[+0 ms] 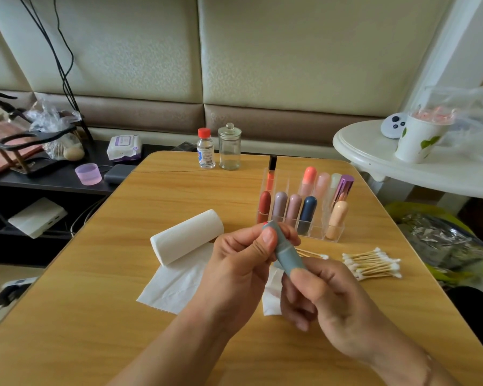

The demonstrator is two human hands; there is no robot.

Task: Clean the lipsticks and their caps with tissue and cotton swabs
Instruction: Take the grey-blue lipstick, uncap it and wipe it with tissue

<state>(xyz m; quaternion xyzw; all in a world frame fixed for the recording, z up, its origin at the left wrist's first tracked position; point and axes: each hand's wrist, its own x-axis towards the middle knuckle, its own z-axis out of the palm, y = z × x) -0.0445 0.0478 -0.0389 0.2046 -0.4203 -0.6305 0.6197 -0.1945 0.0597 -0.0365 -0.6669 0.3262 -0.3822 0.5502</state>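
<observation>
Wood-grain tabletop (95, 316), smooth and tan, fills the lower frame under padded cream wall panels. At lower centre I see a matte grey-blue lipstick (286, 250), a rounded tube held tilted above the table, a speck of red at its upper end. My left hand (234, 263) pinches its upper part with thumb and curled fingers; my right hand (326, 296) grips its lower end, thumb pressed along the tube. Beneath the hands lies a crinkled white tissue sheet (176, 285), running from a soft tissue roll (187, 236) lying on its side. To the right is a heap of wooden cotton swabs (372, 264). Above them a clear plastic organizer (329, 235) holds capsule-shaped lipsticks upright. Farther up stand a red-capped bottle (205, 149) and a lidded glass jar (229, 147).
</observation>
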